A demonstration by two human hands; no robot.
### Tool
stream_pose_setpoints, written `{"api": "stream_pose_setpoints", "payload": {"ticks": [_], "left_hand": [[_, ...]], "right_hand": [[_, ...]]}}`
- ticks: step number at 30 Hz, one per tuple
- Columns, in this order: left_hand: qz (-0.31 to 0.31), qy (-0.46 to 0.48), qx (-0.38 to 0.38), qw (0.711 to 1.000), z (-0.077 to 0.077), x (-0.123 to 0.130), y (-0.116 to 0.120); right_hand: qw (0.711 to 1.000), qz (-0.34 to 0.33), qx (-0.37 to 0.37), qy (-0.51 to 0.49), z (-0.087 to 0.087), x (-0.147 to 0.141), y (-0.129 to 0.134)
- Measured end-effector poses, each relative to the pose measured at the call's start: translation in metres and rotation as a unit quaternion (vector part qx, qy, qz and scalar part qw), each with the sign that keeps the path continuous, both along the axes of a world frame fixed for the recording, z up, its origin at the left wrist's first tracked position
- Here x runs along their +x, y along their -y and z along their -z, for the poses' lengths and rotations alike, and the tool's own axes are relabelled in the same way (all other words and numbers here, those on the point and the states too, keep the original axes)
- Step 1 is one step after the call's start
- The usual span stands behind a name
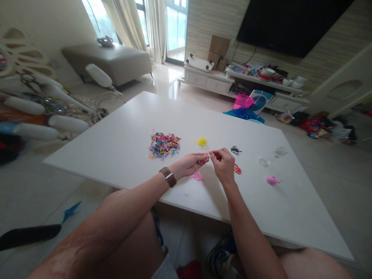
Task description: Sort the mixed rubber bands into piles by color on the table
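Observation:
My left hand (190,164), with a brown watch (167,176) on its wrist, is closed around a few small coloured rubber bands. Its fingertips meet those of my right hand (223,162), which pinches a tiny pink band between thumb and finger. Both hands are above the white table (122,143). A big mixed heap of rubber bands (164,145) lies to the left. Beyond my hands is a yellow pile (202,142). Pink bands (197,176) lie under my left hand, red bands (237,169) beside my right hand, and black bands (236,150) farther back.
Toward the table's right side are a pink pouch-like item (273,180), a clear round piece (264,162) and another clear item (280,151). A lamp with white shades (99,75) stands by the left edge. A pink basket (243,101) is beyond the far edge.

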State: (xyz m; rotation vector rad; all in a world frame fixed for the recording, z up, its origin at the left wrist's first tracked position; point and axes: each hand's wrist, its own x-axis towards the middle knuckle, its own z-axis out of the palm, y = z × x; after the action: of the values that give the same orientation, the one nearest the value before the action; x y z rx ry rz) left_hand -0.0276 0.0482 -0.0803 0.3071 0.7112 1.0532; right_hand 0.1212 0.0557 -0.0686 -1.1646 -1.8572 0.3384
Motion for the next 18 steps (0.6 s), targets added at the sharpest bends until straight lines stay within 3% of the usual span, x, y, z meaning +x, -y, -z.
{"api": "stream_pose_setpoints", "payload": {"ticks": [6,12,15,18], "left_hand": [[0.015,-0.029,-0.021,0.999,-0.006,0.000,0.004],[0.013,-0.050,-0.018,0.999,-0.002,-0.001,0.003],[0.017,-0.055,-0.012,0.998,0.000,-0.001,0.003],[0.027,-0.061,-0.009,0.998,0.002,0.000,0.004]], "right_hand": [[0.996,0.049,-0.035,-0.070,0.003,0.014,-0.006],[0.986,0.163,-0.045,-0.005,0.021,0.094,-0.020],[0.981,0.169,-0.078,0.052,0.035,0.130,-0.022],[0.979,0.150,-0.110,0.079,0.043,0.143,-0.019]]}}
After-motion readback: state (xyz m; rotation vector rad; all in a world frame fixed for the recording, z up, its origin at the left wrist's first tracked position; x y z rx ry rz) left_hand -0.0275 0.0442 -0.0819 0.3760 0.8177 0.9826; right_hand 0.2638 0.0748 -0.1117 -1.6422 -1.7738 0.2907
